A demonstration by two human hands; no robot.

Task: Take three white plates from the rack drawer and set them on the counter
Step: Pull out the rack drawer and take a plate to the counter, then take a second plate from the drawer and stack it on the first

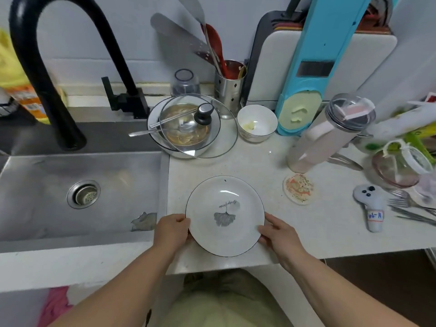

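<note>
Plate [225, 215] is gripped at both rims, left hand [172, 231] and right hand [279, 234] fingers curled on it, over the counter [330, 227].

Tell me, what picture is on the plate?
A grey leaf with small writing, on the white plate, head view.

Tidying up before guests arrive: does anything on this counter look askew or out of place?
Yes. The glass lid sits tilted and off-centre over a dirty dish, with chopsticks and a spoon poking out beneath it toward the sink.

Sink [47, 197], faucet [42, 74], glass lid [212, 138], small bowl [257, 122], coaster [299, 188].
</note>
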